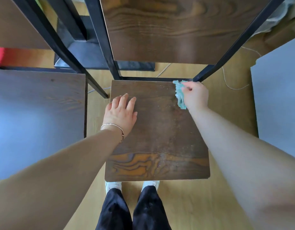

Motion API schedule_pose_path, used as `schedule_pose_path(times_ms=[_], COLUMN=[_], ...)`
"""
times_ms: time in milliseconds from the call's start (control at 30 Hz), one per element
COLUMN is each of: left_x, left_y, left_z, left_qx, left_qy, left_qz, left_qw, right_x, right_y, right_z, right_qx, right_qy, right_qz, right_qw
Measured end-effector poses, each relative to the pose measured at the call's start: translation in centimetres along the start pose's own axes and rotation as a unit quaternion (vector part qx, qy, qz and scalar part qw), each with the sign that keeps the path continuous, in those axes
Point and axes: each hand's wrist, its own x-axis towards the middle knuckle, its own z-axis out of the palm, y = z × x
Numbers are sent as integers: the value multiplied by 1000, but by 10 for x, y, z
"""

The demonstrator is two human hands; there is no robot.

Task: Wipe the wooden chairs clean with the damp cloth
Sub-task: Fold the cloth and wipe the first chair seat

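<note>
A wooden chair stands right in front of me, its dark brown seat [160, 133] speckled with pale dust and crumbs towards the right and front. Its wooden backrest [168, 30] rises between black metal posts. My right hand [195, 96] is at the seat's far right corner, shut on a crumpled teal cloth [179, 93] that touches the wood. My left hand [121, 112] lies flat on the seat's left edge, fingers spread, holding nothing. A thin bracelet circles that wrist.
A second wooden chair seat [37, 113] sits close on the left, its black frame posts [60, 47] crossing the upper left. A grey surface [279, 97] stands on the right. A thin cord [233, 87] lies on the light wooden floor. My feet are below the seat's front edge.
</note>
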Motion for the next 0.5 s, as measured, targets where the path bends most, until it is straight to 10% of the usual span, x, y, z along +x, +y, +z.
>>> schedule_pose_path(times_ms=[500], left_x=[15], left_y=[-7], left_z=[13], left_qx=[-7], left_qy=[-7], left_qz=[4], left_qw=[1000], right_x=[6], right_y=[-27], right_z=[58], right_qx=[-37], right_qy=[-145], right_qz=[-113], right_qw=[982])
